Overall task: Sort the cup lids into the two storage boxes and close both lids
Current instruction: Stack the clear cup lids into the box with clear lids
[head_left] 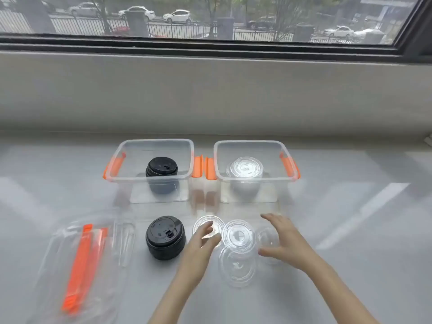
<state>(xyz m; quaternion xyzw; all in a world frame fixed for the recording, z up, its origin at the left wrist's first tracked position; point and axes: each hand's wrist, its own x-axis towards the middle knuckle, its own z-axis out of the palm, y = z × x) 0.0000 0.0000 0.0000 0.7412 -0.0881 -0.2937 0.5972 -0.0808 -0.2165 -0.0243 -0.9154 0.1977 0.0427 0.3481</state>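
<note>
my left hand and right hand both hover with fingers spread and empty over the loose clear lids, which lie on the table directly between the two. the cluster sits just ahead of my palms: one lid under my left fingertips, one at the middle, one nearer to me, and what looks like a fainter one under my right hand, though it is too blurred to be sure. the lids are round and flat, so no long axis matters; what counts is that they lie inside the gap between my hands, with the right hand nearer the right box, where a stack of clear lids already sits. that box lies straight ahead and a little right of the cluster, so i judge the right hand the natural carrier. the black lids stand stacked just to the left of my left hand, close but not touching, and the left box beyond them already holds black ones. both boxes are open; the box covers with orange strips lie flat at the far left, well apart from my hands. i can read no brand, label or writing anywhere; the marks moulded on the lids are too small to make out.
</note>
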